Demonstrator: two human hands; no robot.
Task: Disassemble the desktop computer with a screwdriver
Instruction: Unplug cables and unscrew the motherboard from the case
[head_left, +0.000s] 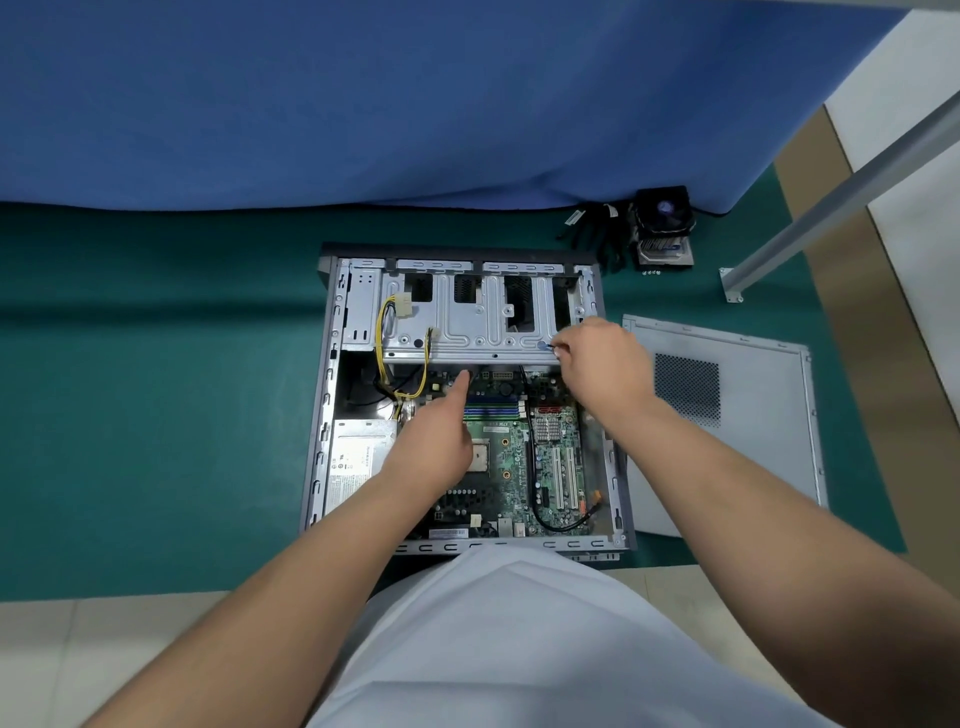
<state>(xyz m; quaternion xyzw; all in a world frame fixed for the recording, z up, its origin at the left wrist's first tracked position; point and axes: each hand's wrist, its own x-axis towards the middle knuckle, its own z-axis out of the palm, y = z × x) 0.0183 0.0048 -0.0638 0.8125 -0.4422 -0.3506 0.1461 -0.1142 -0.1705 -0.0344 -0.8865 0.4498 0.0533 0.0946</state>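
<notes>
An open desktop case (332, 395) lies on its side on the green floor mat. Inside it I see the green motherboard (519, 467), the grey power supply (358, 457) at the left and a silver drive cage (467, 322) at the far end. My left hand (441, 441) reaches over the motherboard with its index finger stretched out to the board's far edge near the yellow cables (410, 384). My right hand (597, 364) pinches a small dark-tipped thing, only partly visible, against the right end of the drive cage.
The removed side panel (727, 405) lies flat to the right of the case. A cooler fan with heatsink (662, 223), black cables (597, 228) and a few loose screws sit at the back right. A blue cloth (415, 104) hangs behind; a metal leg (831, 197) slants at right.
</notes>
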